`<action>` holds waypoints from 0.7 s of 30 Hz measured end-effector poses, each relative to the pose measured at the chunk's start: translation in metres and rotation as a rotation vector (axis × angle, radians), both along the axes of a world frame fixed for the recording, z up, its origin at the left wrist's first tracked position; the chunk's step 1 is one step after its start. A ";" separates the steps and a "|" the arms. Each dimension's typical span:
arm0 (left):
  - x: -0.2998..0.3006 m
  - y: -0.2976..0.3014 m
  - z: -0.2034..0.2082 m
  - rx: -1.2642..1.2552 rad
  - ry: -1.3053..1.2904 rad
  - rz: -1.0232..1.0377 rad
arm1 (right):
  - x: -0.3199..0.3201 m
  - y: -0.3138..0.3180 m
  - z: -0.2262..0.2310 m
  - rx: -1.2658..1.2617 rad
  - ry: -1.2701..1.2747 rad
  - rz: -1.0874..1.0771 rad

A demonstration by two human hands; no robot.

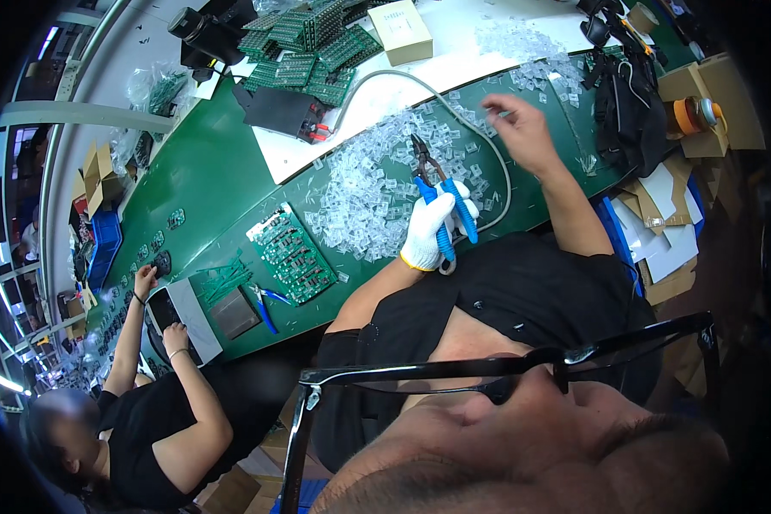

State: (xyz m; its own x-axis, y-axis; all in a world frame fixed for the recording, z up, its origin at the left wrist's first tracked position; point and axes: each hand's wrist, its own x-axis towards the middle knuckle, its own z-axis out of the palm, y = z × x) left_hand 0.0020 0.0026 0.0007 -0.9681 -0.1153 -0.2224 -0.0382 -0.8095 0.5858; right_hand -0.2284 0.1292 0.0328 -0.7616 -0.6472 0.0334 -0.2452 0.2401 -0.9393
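My left hand (431, 227), in a white glove, is closed around the blue handles of a pair of cutting pliers (437, 188). Its dark jaws point away from me, over a broad heap of small clear plastic pieces (360, 201) on the green bench top. A grey cable (504, 176) loops from the handle end of the pliers round to a black box (284, 112) with red plugs. My bare right hand (522, 133) hovers beyond the heap, to the right of the pliers. Its fingers are loosely bent and apart, with nothing visible in them.
Left of the heap lie a green circuit board (293, 254) and blue-handled pliers (267, 308). Stacked boards (304, 43) and a cardboard box (401, 32) stand at the back. A black bag (630, 111) and a bottle (694, 116) are right. A co-worker (158, 420) sits at left.
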 end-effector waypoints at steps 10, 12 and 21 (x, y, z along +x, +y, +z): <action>-0.003 0.001 -0.004 0.000 -0.014 -0.050 | -0.014 0.017 -0.018 0.243 0.345 0.151; -0.004 0.001 -0.004 0.001 -0.015 -0.038 | -0.015 0.013 -0.021 0.307 0.442 0.121; -0.002 0.001 0.000 -0.002 -0.035 -0.054 | -0.018 0.009 -0.028 -0.194 -0.448 0.070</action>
State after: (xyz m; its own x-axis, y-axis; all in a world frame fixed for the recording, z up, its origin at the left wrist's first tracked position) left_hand 0.0005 0.0033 0.0005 -0.9645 -0.0635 -0.2562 -0.1024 -0.8046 0.5849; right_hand -0.2467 0.1383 0.0046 -0.6836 -0.7115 -0.1623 0.1835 0.0477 -0.9819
